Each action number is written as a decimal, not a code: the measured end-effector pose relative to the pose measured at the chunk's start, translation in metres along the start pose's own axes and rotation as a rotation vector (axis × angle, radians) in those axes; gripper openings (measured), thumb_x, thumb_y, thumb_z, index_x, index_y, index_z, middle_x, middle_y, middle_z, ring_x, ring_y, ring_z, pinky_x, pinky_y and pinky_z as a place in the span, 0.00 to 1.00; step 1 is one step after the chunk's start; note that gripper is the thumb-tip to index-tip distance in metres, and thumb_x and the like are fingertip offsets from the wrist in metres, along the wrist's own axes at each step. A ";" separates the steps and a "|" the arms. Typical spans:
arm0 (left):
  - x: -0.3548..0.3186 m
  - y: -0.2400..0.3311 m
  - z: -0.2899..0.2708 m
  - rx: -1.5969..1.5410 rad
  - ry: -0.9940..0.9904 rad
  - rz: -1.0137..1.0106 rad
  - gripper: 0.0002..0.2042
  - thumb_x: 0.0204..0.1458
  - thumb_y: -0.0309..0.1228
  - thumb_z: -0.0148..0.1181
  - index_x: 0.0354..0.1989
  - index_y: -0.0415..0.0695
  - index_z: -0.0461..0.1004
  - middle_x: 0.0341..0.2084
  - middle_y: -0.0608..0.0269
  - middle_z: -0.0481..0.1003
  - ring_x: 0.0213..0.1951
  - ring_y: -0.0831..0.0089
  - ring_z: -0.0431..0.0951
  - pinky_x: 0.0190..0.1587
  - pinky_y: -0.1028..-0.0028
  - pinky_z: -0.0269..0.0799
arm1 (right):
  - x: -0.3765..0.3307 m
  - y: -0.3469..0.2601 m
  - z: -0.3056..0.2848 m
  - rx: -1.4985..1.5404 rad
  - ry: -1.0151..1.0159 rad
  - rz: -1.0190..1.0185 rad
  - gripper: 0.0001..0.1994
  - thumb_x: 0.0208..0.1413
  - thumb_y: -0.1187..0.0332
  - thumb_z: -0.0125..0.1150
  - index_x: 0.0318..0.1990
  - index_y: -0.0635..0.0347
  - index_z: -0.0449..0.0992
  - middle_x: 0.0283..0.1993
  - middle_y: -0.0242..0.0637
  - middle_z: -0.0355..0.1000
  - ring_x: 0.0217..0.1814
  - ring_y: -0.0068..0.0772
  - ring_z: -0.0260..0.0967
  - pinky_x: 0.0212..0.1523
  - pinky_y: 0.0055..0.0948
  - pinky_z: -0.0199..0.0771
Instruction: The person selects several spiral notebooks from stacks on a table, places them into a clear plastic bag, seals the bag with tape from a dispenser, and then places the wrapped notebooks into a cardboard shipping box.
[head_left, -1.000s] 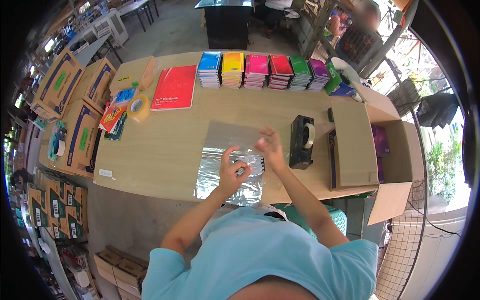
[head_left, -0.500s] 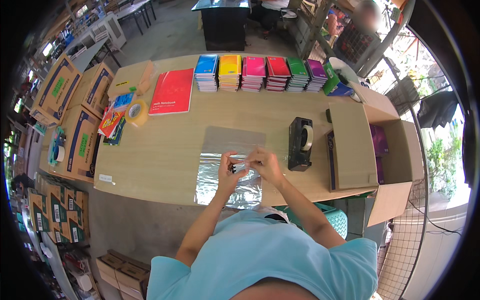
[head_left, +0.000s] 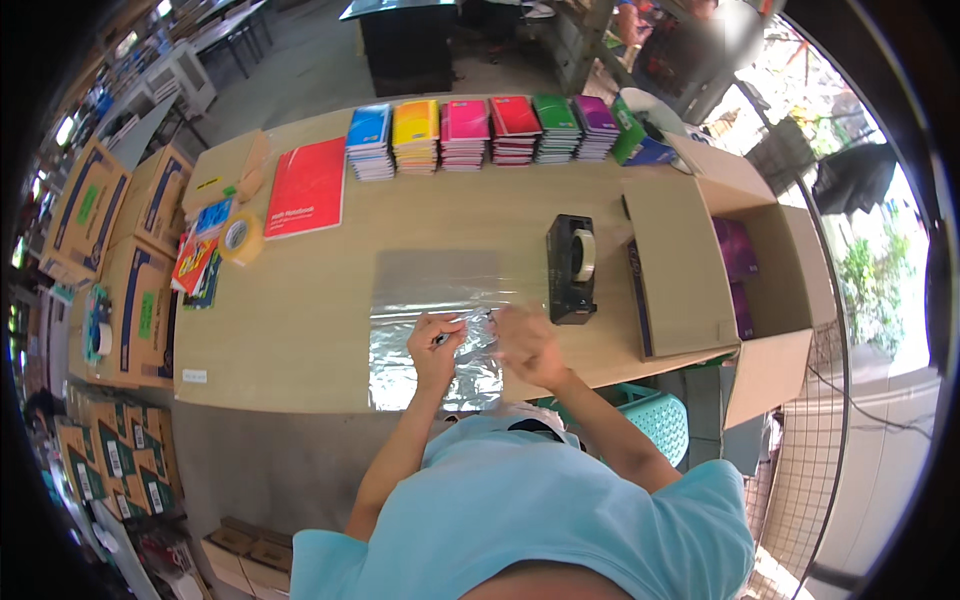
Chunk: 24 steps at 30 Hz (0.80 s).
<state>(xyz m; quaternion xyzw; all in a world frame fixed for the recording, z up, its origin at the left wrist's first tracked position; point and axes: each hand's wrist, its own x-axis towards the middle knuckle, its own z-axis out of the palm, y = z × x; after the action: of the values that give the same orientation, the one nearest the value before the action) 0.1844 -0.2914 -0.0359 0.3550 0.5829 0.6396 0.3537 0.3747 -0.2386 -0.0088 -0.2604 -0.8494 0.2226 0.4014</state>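
Note:
Clear, shiny plastic film (head_left: 390, 375) lies at the table's front edge, below both my hands. My left hand (head_left: 435, 352) is closed over it, thumb and fingers together around a small dark thing that I cannot make out. To its right is my right hand (head_left: 532, 348), its fingers curled but smeared by motion. A crinkled, clear glint shows between the two hands; whether it is a separate piece or the film below, I cannot tell. A black tape dispenser (head_left: 571, 272) with a roll in it stands just beyond my right hand.
Several stacks of coloured notebooks (head_left: 465, 122) line the far edge. A red notebook (head_left: 307, 187), a tape roll (head_left: 240, 238) and cartons (head_left: 140, 310) are at the left. An open cardboard box (head_left: 683, 270) holds purple items at the right. A green plastic basket (head_left: 655, 425) stands below the table edge.
My hands have moved apart, with the right one now blurred. The whole view has shifted, so the table's things appear farther left.

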 end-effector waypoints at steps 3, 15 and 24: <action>-0.003 -0.014 0.002 0.032 0.037 0.153 0.07 0.41 0.13 0.67 0.27 0.38 0.81 0.32 0.60 0.74 0.43 0.68 0.76 0.37 0.75 0.74 | -0.034 0.056 -0.036 -0.006 0.521 0.663 0.13 0.52 0.62 0.69 0.40 0.59 0.80 0.39 0.37 0.75 0.46 0.30 0.71 0.51 0.35 0.68; -0.005 -0.018 0.009 -0.038 0.015 0.174 0.08 0.42 0.12 0.66 0.21 0.40 0.76 0.32 0.64 0.67 0.45 0.69 0.74 0.34 0.77 0.78 | -0.093 0.079 -0.031 0.506 0.652 1.343 0.08 0.58 0.65 0.63 0.36 0.60 0.79 0.27 0.30 0.74 0.33 0.27 0.70 0.39 0.28 0.70; -0.006 -0.021 0.009 0.069 -0.025 0.290 0.09 0.42 0.14 0.68 0.21 0.41 0.74 0.32 0.63 0.66 0.43 0.66 0.74 0.33 0.73 0.69 | -0.127 0.104 0.004 1.289 0.915 1.347 0.05 0.61 0.67 0.55 0.36 0.55 0.76 0.27 0.29 0.70 0.31 0.30 0.69 0.37 0.35 0.73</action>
<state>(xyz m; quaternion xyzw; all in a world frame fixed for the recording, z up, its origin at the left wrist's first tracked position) 0.1964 -0.2910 -0.0562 0.4554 0.5426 0.6592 0.2523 0.4679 -0.2387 -0.1435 -0.4766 -0.0141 0.6928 0.5409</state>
